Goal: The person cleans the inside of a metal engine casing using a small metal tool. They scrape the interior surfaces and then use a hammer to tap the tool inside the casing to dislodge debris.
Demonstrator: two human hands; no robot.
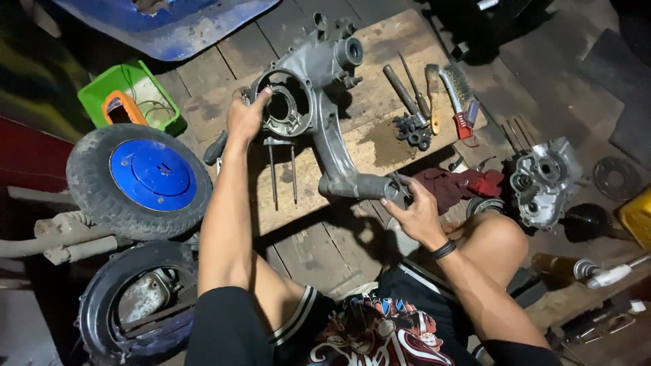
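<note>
Already the big grey engine case point(319, 102) lies bare on the wooden board point(380, 146) on the floor, right in front of the person. Its round hole is open and looks empty inside. A second case half point(542, 179) sits well apart to the right, next to a red rag point(461, 183). So I judge the engine is taken apart by now, and cleaning or putting it back together is left.

Tools lie on the board past the case: a wire brush point(461, 91), two long metal tools point(407, 88) and a dark gear point(412, 130). Two thin rods point(283, 176) lie just below the round hole.

The left hand point(247, 115) is stretched far out, arm nearly straight. Its fingers are curled over the rim of the round hole, gripping the case. The right hand point(410, 207) is closer to the body, elbow bent, a black band on the wrist. It is wrapped around the narrow tube end of the case. Both hands hold the same part, one at each end.

On the left sit a wheel with a blue hub point(139, 179), a second wheel point(139, 301) and a green tray point(132, 98).
</note>
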